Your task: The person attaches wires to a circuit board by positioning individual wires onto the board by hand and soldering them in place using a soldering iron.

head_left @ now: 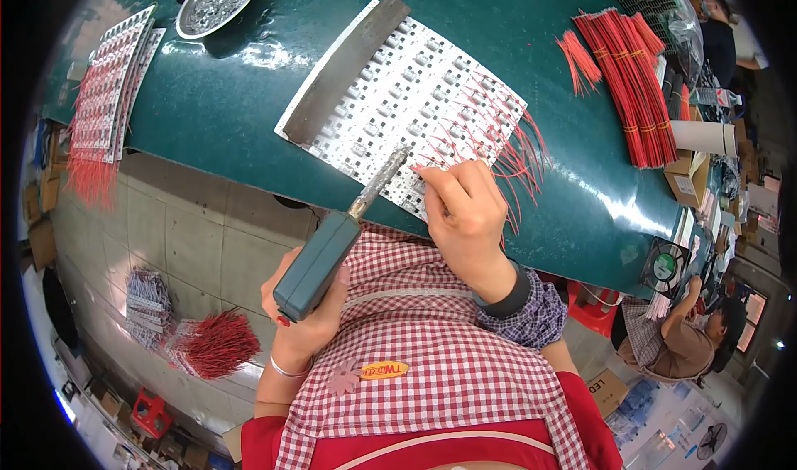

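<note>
My left hand point(303, 308) grips the teal handle of a soldering iron point(320, 262), and its metal tip points up toward the near edge of a white circuit panel point(390, 96). The panel lies on the green table point(232, 88) with a grey metal bar point(347, 67) resting along its left side. Thin red wires point(519, 159) stick out from the panel's right side. My right hand point(465, 212) rests on the panel's near corner, fingers pinched on a thin red wire next to the iron's tip.
A metal bowl point(217, 1) of grey bits stands at the table's far left. More wired panels point(104, 96) lie stacked at the left edge. Bundles of red wires point(631, 80) lie at the right. Wire bundles point(212, 345) sit on the floor. Another person point(681, 337) sits at the right.
</note>
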`<state>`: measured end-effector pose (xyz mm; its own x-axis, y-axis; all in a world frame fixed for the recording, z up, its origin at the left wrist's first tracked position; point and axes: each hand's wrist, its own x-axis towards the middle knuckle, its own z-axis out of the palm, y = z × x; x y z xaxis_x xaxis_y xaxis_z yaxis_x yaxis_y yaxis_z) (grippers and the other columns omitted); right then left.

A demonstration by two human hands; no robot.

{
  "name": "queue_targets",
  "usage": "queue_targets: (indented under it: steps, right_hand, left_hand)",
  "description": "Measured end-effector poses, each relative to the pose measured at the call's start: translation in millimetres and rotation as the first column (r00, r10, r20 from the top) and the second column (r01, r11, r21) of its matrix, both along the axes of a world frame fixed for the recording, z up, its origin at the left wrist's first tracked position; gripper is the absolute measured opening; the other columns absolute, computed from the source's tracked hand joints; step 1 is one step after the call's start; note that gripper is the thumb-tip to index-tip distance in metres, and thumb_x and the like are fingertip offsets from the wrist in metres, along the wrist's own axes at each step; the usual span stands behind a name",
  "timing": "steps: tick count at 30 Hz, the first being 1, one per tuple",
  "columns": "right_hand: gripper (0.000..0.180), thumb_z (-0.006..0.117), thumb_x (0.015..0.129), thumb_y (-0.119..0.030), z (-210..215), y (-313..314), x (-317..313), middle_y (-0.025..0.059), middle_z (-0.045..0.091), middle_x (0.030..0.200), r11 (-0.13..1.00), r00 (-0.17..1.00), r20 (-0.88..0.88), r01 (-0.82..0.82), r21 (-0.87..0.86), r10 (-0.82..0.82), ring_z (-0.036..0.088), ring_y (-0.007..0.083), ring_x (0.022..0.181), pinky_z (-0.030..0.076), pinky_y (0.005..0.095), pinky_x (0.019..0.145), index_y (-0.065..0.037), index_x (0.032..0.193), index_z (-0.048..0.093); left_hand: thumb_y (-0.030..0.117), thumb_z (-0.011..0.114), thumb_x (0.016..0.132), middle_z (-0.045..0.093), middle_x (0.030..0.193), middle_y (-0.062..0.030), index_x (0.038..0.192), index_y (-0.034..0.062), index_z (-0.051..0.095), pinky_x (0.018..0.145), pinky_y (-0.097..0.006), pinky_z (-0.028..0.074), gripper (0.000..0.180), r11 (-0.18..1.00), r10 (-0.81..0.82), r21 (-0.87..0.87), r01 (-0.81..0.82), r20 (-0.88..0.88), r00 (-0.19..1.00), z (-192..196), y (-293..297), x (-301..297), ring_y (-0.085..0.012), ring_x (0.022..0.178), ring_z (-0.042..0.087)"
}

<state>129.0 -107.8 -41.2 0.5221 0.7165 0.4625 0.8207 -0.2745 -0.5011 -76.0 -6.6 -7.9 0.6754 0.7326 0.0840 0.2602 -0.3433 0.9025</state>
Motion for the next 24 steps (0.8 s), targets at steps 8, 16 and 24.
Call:
queue_targets:
  steps: [8, 16, 24]
  right_hand:
    - [0.023, 0.075, 0.075, 0.003, -4.2, 2.6, -1.7, 0.0057, 0.046, 0.073, 0.999, 1.0, 0.021, 0.015, 0.038, -0.016, 0.052, 0.0228, 0.067, 0.043, 0.0364, 0.056, -0.007, 0.094, 0.068]
    - [0.022, 0.076, 0.074, 0.005, -6.6, 2.8, -0.2, 0.0059, 0.048, 0.072, 0.999, 0.998, -0.068, 0.007, 0.042, -0.004, 0.053, 0.0228, 0.067, 0.043, 0.0365, 0.056, -0.006, 0.093, 0.07]
    - [0.021, 0.075, 0.075, 0.005, -3.7, 2.7, 1.1, 0.0065, 0.049, 0.072, 0.999, 0.993, -0.115, 0.008, 0.034, -0.004, 0.054, 0.0235, 0.067, 0.044, 0.0373, 0.057, -0.006, 0.092, 0.071]
  left_hand:
    - [-0.004, 0.075, 0.078, 0.071, 0.093, -0.0143, 0.096, -0.0063, 0.07, 0.065, -0.028, 0.054, 0.019, 1.0, -0.011, -0.029, 0.01, -0.028, 1.0, 2.2, 1.1, -1.4, -0.0193, 0.074, 0.069]
    - [-0.004, 0.075, 0.077, 0.071, 0.092, -0.0139, 0.096, -0.0064, 0.07, 0.066, -0.028, 0.054, 0.02, 0.998, -0.015, -0.067, 0.013, -0.035, 0.999, 0.8, 1.1, -0.8, -0.0188, 0.074, 0.069]
    - [-0.004, 0.075, 0.077, 0.069, 0.088, -0.0109, 0.093, -0.0047, 0.068, 0.063, -0.027, 0.052, 0.017, 0.997, -0.017, -0.075, 0.015, -0.024, 1.0, -0.3, 1.3, 2.5, -0.0163, 0.069, 0.066]
